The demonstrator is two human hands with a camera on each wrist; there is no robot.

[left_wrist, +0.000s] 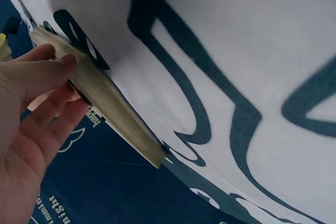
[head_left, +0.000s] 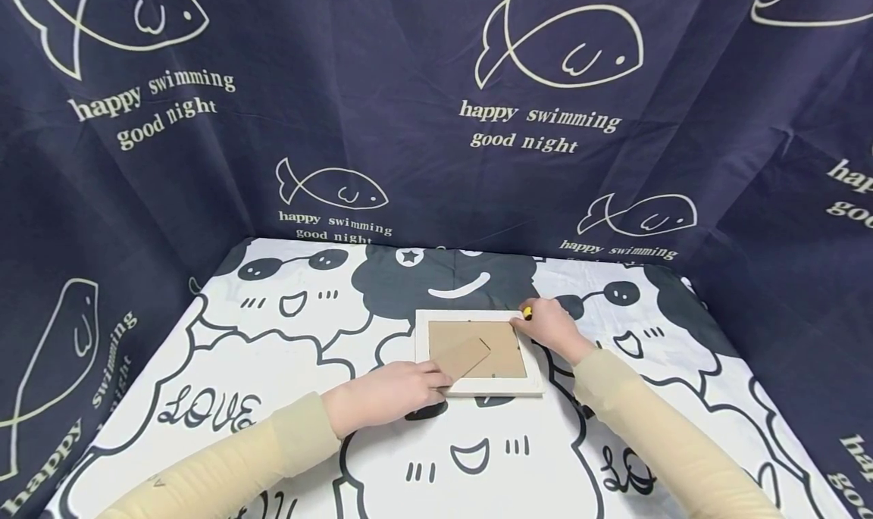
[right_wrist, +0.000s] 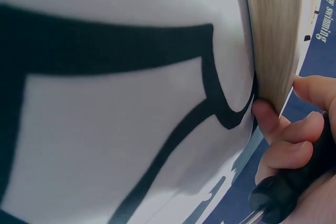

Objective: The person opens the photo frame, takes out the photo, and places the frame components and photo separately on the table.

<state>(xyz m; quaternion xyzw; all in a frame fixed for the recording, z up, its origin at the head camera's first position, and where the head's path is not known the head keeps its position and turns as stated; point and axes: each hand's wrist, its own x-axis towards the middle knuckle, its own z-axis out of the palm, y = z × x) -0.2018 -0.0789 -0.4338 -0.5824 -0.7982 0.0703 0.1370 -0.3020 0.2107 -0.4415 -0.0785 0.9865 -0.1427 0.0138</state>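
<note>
The frame [head_left: 501, 386] lies back-up on the desk [head_left: 409, 477], the left hand [head_left: 392, 392] pinching its near-left edge. The right hand [head_left: 552, 329] curls round a tool [right_wrist: 295, 182] while touching the far-right corner; that divided grip could let the tool slip and scratch the frame. Unclear: whether left fingers hold the stand [head_left: 467, 358]. The tool's tip is cut off.

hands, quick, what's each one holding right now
Left hand: closed, gripping the picture frame near its near left corner.
Right hand: closed, holding a black-handled tool and the frame's far right corner.
</note>
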